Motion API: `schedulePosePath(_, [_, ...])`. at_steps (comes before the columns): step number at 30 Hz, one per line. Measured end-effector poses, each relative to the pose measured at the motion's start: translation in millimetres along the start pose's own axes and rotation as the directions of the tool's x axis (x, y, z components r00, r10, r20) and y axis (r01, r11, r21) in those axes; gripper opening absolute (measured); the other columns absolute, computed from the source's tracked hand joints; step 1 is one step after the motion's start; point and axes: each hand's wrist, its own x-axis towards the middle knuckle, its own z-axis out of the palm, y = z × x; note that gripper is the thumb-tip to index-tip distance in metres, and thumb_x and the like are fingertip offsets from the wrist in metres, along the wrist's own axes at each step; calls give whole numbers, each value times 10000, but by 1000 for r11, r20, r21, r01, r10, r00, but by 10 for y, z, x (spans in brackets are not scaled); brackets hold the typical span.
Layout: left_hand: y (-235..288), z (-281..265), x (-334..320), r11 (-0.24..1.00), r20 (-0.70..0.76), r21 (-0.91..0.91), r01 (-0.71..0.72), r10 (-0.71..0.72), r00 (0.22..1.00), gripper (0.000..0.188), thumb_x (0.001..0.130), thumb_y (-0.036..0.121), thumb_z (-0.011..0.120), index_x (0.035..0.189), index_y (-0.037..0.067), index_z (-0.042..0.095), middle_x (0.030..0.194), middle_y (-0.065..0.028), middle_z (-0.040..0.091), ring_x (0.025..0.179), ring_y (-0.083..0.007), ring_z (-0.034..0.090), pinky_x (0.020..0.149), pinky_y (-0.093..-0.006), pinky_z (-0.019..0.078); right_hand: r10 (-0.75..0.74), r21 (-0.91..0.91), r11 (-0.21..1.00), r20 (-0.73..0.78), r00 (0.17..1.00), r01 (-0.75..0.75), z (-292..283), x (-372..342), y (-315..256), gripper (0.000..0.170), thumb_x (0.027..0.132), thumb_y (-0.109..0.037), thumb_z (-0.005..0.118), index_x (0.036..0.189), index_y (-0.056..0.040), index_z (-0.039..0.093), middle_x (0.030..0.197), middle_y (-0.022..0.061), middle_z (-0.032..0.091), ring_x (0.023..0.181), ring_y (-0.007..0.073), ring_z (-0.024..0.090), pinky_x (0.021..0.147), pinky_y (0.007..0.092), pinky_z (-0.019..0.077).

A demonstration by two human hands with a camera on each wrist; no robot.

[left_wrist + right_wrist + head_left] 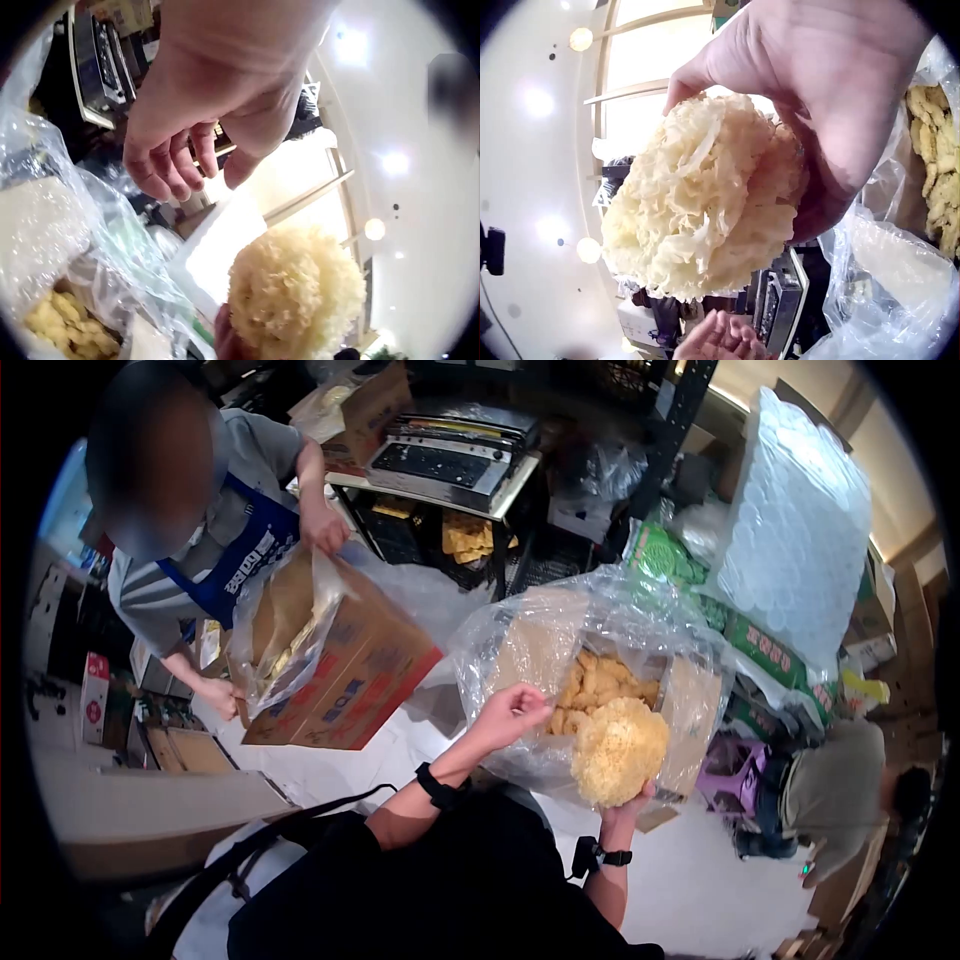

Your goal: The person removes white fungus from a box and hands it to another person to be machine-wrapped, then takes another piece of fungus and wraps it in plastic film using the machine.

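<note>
Gripped a dried snow fungus (620,752) in the right hand (817,97) at the near side of a plastic-lined carton (692,710); held the left hand (513,716) idle and loosely bent nearby.

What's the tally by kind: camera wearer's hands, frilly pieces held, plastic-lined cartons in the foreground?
Wearer's hands: 2 (left hand, right hand)
Frilly pale-yellow piece held: 1
Plastic-lined cartons: 2 (carton below the wearer's hands, printed carton held by the other person)
Total: 5
</note>
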Motion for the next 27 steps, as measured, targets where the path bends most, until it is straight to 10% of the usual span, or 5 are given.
schedulePosePath(7, [-316, -397, -30, 952, -279, 287, 106, -23, 960, 290, 742, 238, 748, 634, 27, 581, 526, 56, 459, 505, -33, 380, 466, -223, 320, 66, 60, 996, 43, 997, -68, -212, 173, -185, 847, 659, -462, 722, 1332, -73, 384, 1322, 105, 459, 1185, 286, 467, 990, 454, 411])
schedulePosePath(14, [-480, -529, 265, 932, -281, 339, 130, -32, 959, 332, 752, 323, 716, 672, 28, 586, 521, 25, 463, 498, -54, 389, 457, -255, 324, 33, 102, 994, -16, 999, -32, -290, 315, -125, 809, 695, -444, 712, 1347, -102, 377, 1366, 82, 421, 1243, 277, 407, 1042, 442, 345])
schedulePosePath(22, [-1274, -1504, 1289, 727, -458, 539, 426, -172, 872, 342, 683, 390, 700, 778, 70, 626, 830, -159, 636, 820, -319, 604, 738, -418, 474, -93, 86, 991, -148, 985, 106, 123, 612, 366, 773, 726, -452, 670, 1348, -102, 373, 1368, 92, 418, 1242, 281, 411, 1025, 453, 364])
schedulePosePath(27, [-1456, -2076, 1679, 627, -400, 616, 477, -273, 875, 354, 706, 377, 684, 908, 97, 607, 982, -143, 612, 973, -300, 567, 824, -399, 457, -143, 50, 986, -257, 956, 161, 659, 787, 660, 805, 717, -454, 668, 1367, -112, 338, 1386, 94, 390, 1242, 295, 410, 1002, 474, 381])
